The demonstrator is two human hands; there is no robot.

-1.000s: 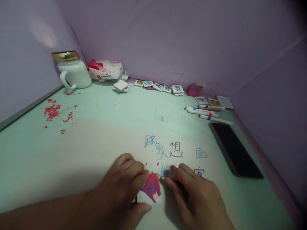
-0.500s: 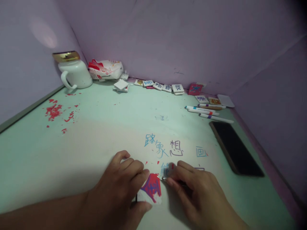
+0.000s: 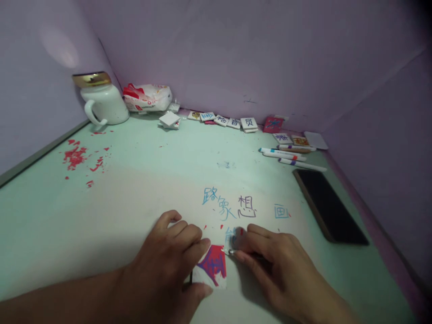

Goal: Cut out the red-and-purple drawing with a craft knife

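A square white tile point(image 3: 215, 266), partly painted red and marked with a purple character, lies on the table at the bottom middle. My left hand point(image 3: 173, 258) grips it from the left, fingers curled at its upper edge and thumb at its lower edge. Some of the red face is gone along the right and lower sides, where white shows. My right hand point(image 3: 275, 258) pinches a slim tool with a small shiny tip point(image 3: 231, 252), pointed at the tile's upper right corner. Fingers hide most of this tool, so its exact kind is unclear.
Red flakes point(image 3: 76, 157) are scattered at the left. A white mug point(image 3: 106, 105) and a plastic packet point(image 3: 148, 97) stand behind them. Lettered tiles point(image 3: 249, 123) line the back wall. Marker pens point(image 3: 302, 165) and a phone point(image 3: 330, 207) lie right. Written characters point(image 3: 246, 207) mark the tabletop.
The whole view has shifted very slightly. Both hands keep nearly the same pose at the tile, and the tool tip stays by its upper right corner.
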